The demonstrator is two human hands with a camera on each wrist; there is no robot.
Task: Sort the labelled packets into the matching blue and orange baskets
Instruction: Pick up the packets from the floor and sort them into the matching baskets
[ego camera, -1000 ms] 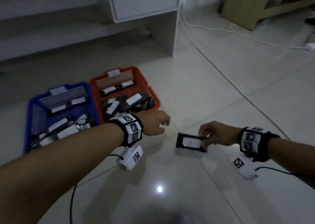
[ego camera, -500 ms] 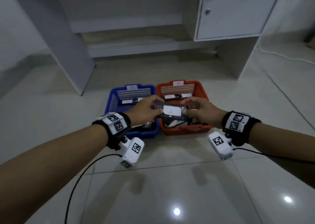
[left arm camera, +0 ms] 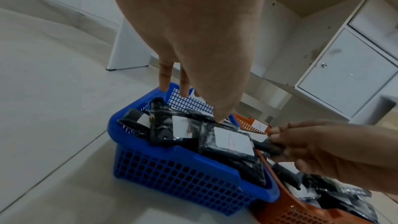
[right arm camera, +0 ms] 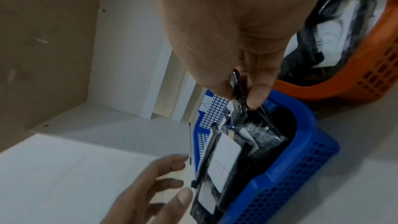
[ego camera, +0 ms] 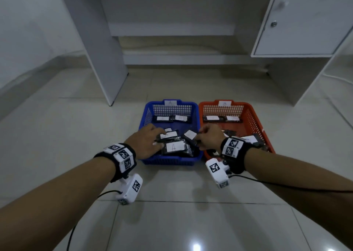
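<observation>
The blue basket (ego camera: 149,115), tagged A, and the orange basket (ego camera: 256,123), tagged B, stand side by side on the floor, each with several black packets inside. My right hand (ego camera: 199,144) pinches the end of a black packet with an A label (ego camera: 173,147), which lies on the pile in the blue basket. The right wrist view shows thumb and fingers (right arm camera: 256,94) clamped on the packet's edge (right arm camera: 238,83). My left hand (ego camera: 159,139) hovers over the basket's left side with straight fingers (left arm camera: 164,76); its thumb tip touches a packet.
A white desk leg (ego camera: 99,56) stands behind and left of the baskets, and a cabinet with a door knob (ego camera: 274,23) at the back right. A cable (ego camera: 336,79) lies on the floor at far right. Tiled floor surrounds the baskets.
My right hand brought the packet from the floor on the right; both hands held it above the baskets. Now it lies in the blue basket and my left hand has let go.
</observation>
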